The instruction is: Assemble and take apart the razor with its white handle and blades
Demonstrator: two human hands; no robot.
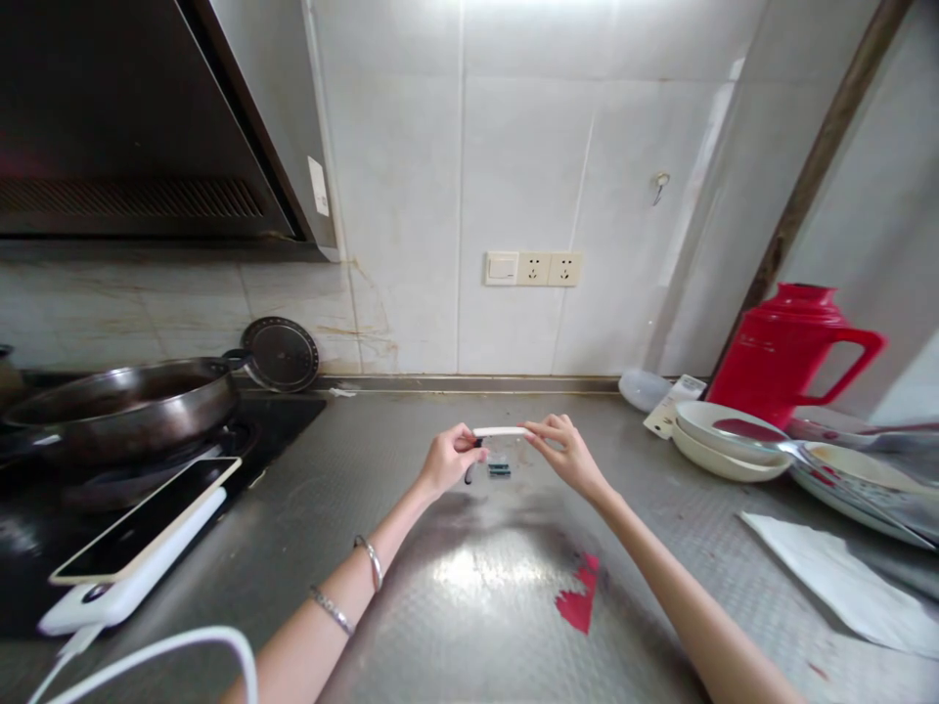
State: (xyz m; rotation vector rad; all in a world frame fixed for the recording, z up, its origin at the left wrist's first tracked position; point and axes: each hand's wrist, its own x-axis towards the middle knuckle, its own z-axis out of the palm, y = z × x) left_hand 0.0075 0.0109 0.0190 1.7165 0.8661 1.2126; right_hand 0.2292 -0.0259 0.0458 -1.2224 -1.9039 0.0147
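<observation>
Over the middle of the steel counter, a slim white bar-shaped object (500, 431) is held level between my two hands, its exact kind unclear. My left hand (449, 458) pinches its left end, and a short black strap-like piece (469, 473) hangs by those fingers. My right hand (563, 452) grips the right end with fingertips and thumb. Just below the object, two small dark cylinders that look like batteries (499, 470) lie side by side on the counter. Nearer to me is a torn piece of red paper (579, 594).
At left, a steel pan (132, 401) sits on the black hob, with a phone (147, 523) on a white power bank (132, 577) and a cable in front. At right stand a red thermos (782, 347), stacked bowls (723, 455), plates and a white napkin (836, 577).
</observation>
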